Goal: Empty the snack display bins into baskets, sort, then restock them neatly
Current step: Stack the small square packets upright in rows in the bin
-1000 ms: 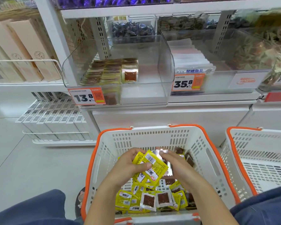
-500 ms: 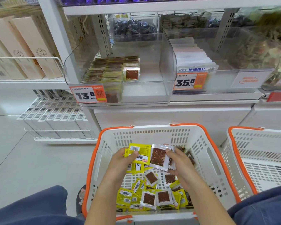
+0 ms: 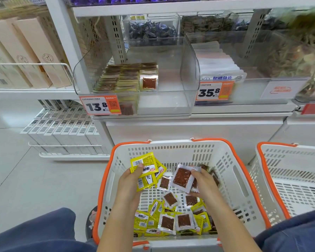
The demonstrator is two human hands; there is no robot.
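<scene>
Left hand (image 3: 129, 186): grips a fan of yellow packets (image 3: 147, 171).
Right hand (image 3: 201, 184): pinches a clear packet (image 3: 181, 177).
Basket (image 3: 171, 150): white, orange-rimmed, holding loose packets (image 3: 171, 220).
Display bin (image 3: 171, 104): neat rows (image 3: 127, 77) at its left.

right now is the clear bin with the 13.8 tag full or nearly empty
Partly filled: the clear bin holds neat packet rows on its left side only; the right floor is bare.
</scene>
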